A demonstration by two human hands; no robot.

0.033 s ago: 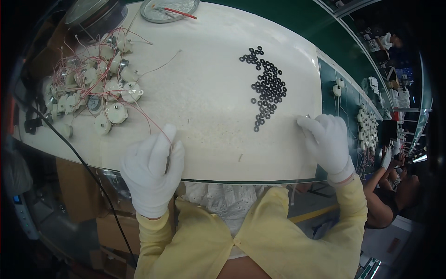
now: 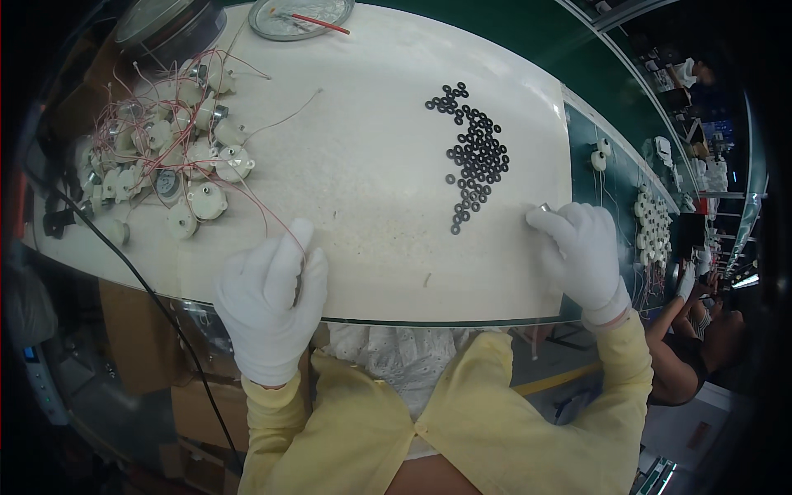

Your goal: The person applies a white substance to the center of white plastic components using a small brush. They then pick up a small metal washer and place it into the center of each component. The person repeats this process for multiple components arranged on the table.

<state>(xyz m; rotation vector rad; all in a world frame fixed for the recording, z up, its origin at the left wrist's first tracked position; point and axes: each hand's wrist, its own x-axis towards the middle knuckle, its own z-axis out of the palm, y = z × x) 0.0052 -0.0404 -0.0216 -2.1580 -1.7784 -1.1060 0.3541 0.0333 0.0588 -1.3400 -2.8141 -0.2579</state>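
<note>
My left hand (image 2: 268, 301), in a white glove, rests at the table's near edge with its fingers curled toward the thumb. A thin red wire (image 2: 266, 210) runs from the pile of small white round motors (image 2: 206, 200) onto its fingers. Whatever lies between thumb and fingers is mostly hidden, with only a dark gap showing. My right hand (image 2: 582, 252), also gloved in white, is over the table's right edge. Its thumb and forefinger pinch a small shiny metal piece (image 2: 544, 207), too small to name. Left of it lie many loose black rings (image 2: 478, 153).
A round metal tray (image 2: 285, 31) with a red stick (image 2: 322, 23) sits at the far edge. Beside it stands a dark round container (image 2: 169, 33). More white motors (image 2: 652, 227) lie on the green surface at right, near another person (image 2: 697, 346). A black cable (image 2: 136, 276) crosses the left side.
</note>
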